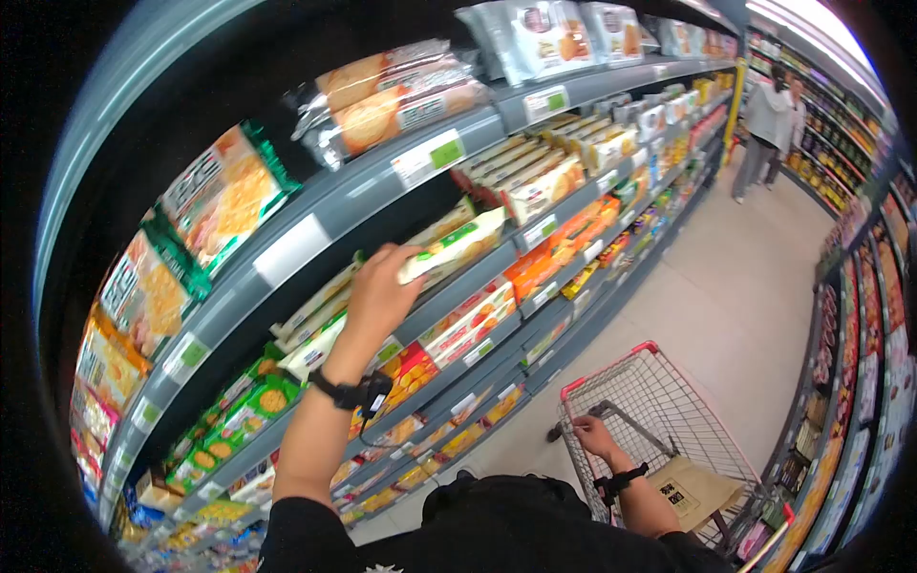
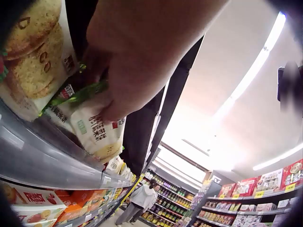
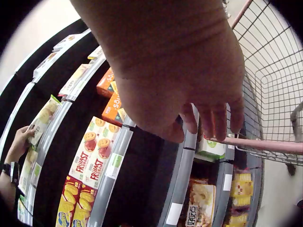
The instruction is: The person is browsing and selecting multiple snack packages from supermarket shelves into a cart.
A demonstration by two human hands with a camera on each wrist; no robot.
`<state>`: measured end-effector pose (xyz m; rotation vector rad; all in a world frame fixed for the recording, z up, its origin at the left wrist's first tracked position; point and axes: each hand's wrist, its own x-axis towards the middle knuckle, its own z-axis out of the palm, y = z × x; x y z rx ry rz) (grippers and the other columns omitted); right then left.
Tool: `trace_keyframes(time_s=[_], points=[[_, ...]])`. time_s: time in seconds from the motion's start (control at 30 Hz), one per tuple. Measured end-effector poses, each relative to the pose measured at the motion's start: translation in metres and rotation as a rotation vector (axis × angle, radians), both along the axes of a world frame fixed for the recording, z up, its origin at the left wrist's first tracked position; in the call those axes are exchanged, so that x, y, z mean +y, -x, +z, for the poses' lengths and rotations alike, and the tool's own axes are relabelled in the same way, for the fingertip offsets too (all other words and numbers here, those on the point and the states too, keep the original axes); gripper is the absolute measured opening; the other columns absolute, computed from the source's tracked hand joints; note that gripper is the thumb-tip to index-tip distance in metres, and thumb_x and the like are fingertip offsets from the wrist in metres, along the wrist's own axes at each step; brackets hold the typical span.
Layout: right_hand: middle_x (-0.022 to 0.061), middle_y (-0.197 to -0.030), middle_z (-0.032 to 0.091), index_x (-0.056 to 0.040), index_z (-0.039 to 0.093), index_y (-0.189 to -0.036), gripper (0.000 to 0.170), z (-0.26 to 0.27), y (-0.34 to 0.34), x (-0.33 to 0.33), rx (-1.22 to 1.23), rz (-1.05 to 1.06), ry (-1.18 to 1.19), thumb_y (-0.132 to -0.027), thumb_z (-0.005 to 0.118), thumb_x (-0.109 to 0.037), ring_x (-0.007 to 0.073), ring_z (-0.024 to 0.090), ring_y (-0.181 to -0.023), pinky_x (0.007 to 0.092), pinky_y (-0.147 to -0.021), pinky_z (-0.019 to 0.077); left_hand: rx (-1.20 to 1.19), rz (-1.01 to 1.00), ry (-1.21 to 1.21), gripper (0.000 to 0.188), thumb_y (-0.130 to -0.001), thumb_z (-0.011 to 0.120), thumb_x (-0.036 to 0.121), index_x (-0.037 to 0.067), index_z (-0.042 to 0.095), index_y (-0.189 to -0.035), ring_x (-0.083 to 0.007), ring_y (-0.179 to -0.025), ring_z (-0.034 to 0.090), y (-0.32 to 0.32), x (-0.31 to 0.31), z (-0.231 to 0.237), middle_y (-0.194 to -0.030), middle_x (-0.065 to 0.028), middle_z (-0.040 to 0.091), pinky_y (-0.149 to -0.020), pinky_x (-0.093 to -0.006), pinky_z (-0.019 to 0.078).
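My left hand (image 1: 380, 291) grips a long cream-and-green biscuit packet (image 1: 457, 246) over a middle shelf of a snack rack. Up close in the left wrist view, the thumb lies over the packet's pale wrapper (image 2: 97, 130), while most of the other fingers are hidden behind the wrist. Similar packets (image 1: 320, 342) lie on the shelf beneath that hand. Lower on my right, my right hand (image 1: 597, 436) hangs with loosely bent fingers by the side of a wire shopping cart (image 1: 650, 348). In the right wrist view its fingertips overlap the end of the cart's pink rim (image 3: 265, 144).
A brown paper bag (image 1: 693, 492) lies in the cart. Biscuit bags (image 1: 224, 196) stand on the shelf above, and red-and-white boxes (image 3: 93, 152) sit below. Another person (image 1: 767, 119) stands far down the aisle. Stocked shelves (image 1: 860, 353) line the right side.
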<state>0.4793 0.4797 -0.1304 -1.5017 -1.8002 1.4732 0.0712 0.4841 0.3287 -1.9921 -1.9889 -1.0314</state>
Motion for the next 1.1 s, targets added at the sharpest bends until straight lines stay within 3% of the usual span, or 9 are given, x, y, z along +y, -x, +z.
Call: trace_keyframes(time_s=[0.2, 0.33, 0.37, 0.43, 0.5, 0.57, 0.7, 0.83, 1.1], points=[[0.0158, -0.097, 0.07, 0.0014, 0.065, -0.108, 0.027, 0.095, 0.015, -0.001, 0.129, 0.065, -0.124, -0.087, 0.06, -0.015, 0.0245, 0.068, -0.091, 0.0361, -0.083, 0.0537, -0.092, -0.085, -0.342, 0.042, -0.069, 0.075, -0.007, 0.002, 0.064, -0.108, -0.0299, -0.099, 0.066, -0.029, -0.036, 0.025, -0.105, -0.0154, 0.067, -0.086, -0.0363, 0.0506], [0.0122, -0.114, 0.067, 0.0001, 0.057, -0.127, 0.038, 0.155, 0.025, 0.0, 0.17, 0.223, -0.045, -0.092, 0.062, -0.014, 0.0235, 0.066, -0.101, 0.0359, -0.089, 0.0529, -0.095, -0.076, -0.282, 0.044, -0.064, 0.072, -0.014, 0.001, 0.06, -0.104, -0.0284, -0.097, 0.063, -0.033, -0.083, 0.019, -0.103, -0.0141, 0.064, -0.089, -0.0361, 0.0481], [0.0122, -0.114, 0.067, 0.0001, 0.057, -0.127, 0.038, 0.184, 0.029, -0.007, 0.165, 0.209, -0.039, -0.092, 0.062, -0.014, 0.0235, 0.066, -0.101, 0.0359, -0.089, 0.0529, -0.29, -0.098, -0.217, 0.046, -0.065, 0.071, -0.012, 0.0, 0.058, -0.108, -0.025, -0.098, 0.063, -0.035, -0.1, -0.002, -0.105, -0.0136, 0.064, -0.09, -0.0352, 0.0486], [0.0103, -0.124, 0.062, -0.0019, 0.051, -0.134, 0.046, 0.237, 0.046, -0.028, 0.76, 0.273, 0.06, -0.092, 0.067, -0.014, 0.023, 0.062, -0.111, 0.0356, -0.096, 0.0501, -0.543, -0.155, -0.052, 0.043, -0.069, 0.071, -0.006, 0.0, 0.057, -0.109, -0.0214, -0.098, 0.062, -0.045, -0.123, -0.033, -0.106, -0.0132, 0.064, -0.091, -0.0344, 0.0492], [0.0103, -0.126, 0.06, -0.0019, 0.049, -0.136, 0.049, 0.269, 0.042, -0.032, 0.887, 0.318, 0.133, -0.092, 0.067, -0.016, 0.0215, 0.06, -0.113, 0.0345, -0.099, 0.0485, -0.788, -0.124, 0.029, 0.039, -0.074, 0.073, 0.0, 0.0, 0.057, -0.109, -0.02, -0.098, 0.063, -0.055, -0.128, -0.05, -0.107, -0.0126, 0.065, -0.091, -0.0339, 0.0498], [0.0104, -0.129, 0.059, -0.0019, 0.046, -0.138, 0.052, 0.262, 0.047, -0.038, 1.028, 0.403, 0.288, -0.093, 0.068, -0.018, 0.0201, 0.059, -0.116, 0.0335, -0.101, 0.0468, -0.909, -0.12, 0.115, 0.035, -0.079, 0.073, 0.003, 0.001, 0.057, -0.11, -0.0192, -0.098, 0.063, -0.06, -0.141, -0.091, -0.106, -0.0108, 0.065, -0.09, -0.0333, 0.05], [0.0077, -0.12, 0.062, -0.0004, 0.052, -0.132, 0.046, 0.229, 0.068, -0.05, 0.676, 0.362, 0.246, -0.091, 0.069, -0.014, 0.0148, 0.059, -0.109, 0.0298, -0.095, 0.049, -1.178, -0.015, 0.209, 0.027, -0.088, 0.067, 0.002, -0.001, 0.057, -0.112, -0.014, -0.091, 0.064, -0.064, -0.164, -0.177, -0.101, -0.0071, 0.065, -0.082, -0.0287, 0.0545], [0.0063, -0.113, 0.066, 0.0003, 0.058, -0.123, 0.032, 0.197, 0.099, -0.08, 0.682, 0.237, 0.461, -0.095, 0.064, -0.014, 0.0118, 0.061, -0.101, 0.028, -0.09, 0.0501, -1.655, 0.153, 0.284, 0.03, -0.096, 0.063, 0.018, -0.001, 0.058, -0.119, -0.0116, -0.089, 0.064, -0.038, -0.228, -0.267, -0.1, -0.0065, 0.066, -0.075, -0.0262, 0.0515], [0.0054, -0.112, 0.066, 0.0028, 0.058, -0.124, 0.032, 0.18, 0.113, -0.145, 0.603, 0.2, 0.518, -0.098, 0.06, -0.016, 0.0101, 0.061, -0.096, 0.0261, -0.086, 0.0489, -1.784, 0.221, 0.321, 0.031, -0.101, 0.055, 0.026, 0.001, 0.06, -0.118, -0.0083, -0.092, 0.061, -0.055, -0.347, -0.263, -0.1, -0.0023, 0.064, -0.08, -0.0242, 0.0491]])
